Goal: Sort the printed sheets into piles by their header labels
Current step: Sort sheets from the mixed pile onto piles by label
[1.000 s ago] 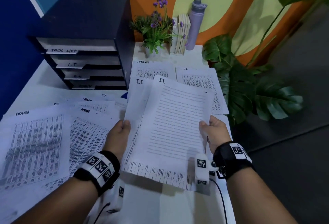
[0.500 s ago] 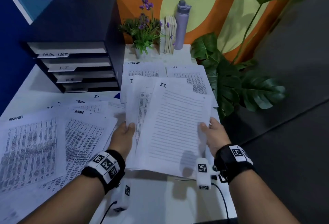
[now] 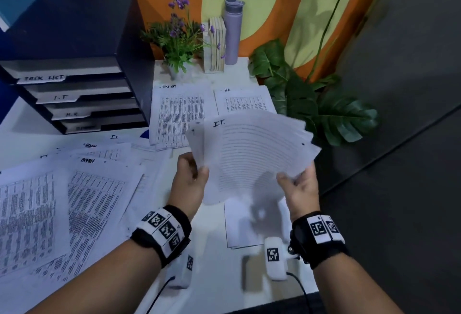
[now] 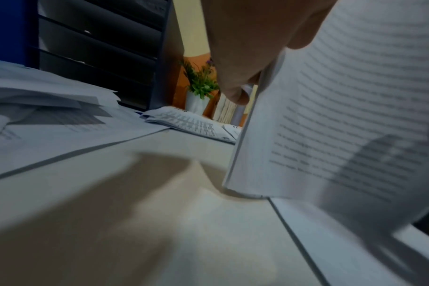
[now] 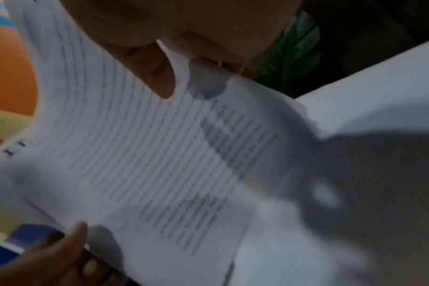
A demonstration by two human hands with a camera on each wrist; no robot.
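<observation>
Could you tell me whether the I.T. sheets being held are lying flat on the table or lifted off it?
Lifted: both the left hand and right hand grip the I.T. sheets above the table.

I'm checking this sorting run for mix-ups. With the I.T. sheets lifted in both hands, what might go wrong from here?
1. The I.T. sheets are fanned, gripped only at their lower edges by the left hand and right hand; one may slip out.
2. The Task List pile and H.R. pile lie just behind, so a dropped sheet may land in the wrong pile.
3. Unsorted sheets overlap at the left, hiding some headers.
</observation>
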